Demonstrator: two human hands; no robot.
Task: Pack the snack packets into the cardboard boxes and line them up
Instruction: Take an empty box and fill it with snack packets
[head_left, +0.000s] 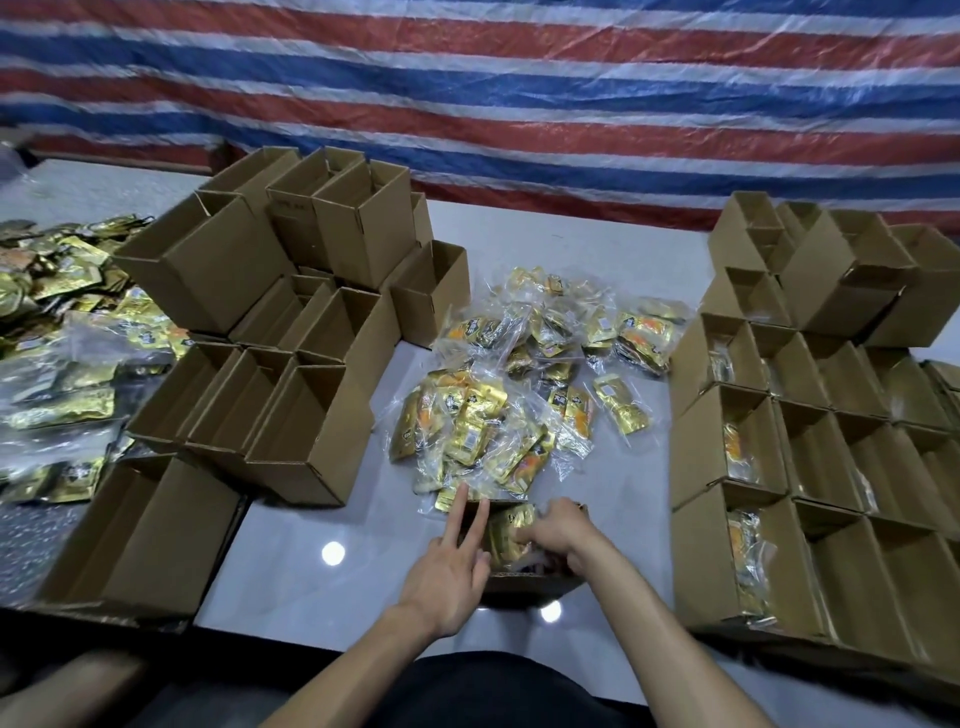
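Box (525, 584), L hand (448, 576) on rim, R hand (560, 531) gripping packet (511, 527)

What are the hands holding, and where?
The right hand grips a gold snack packet by its right side, inside the box. The left hand holds nothing; its straight fingers touch the box's rim.

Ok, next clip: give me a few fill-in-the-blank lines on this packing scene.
The right hand tucks ___ packets into the open box.
The loose pile lies ___ the empty boxes and the filled boxes.
The tarp behind is striped red, white and ___.
Missing: gold; between; blue.
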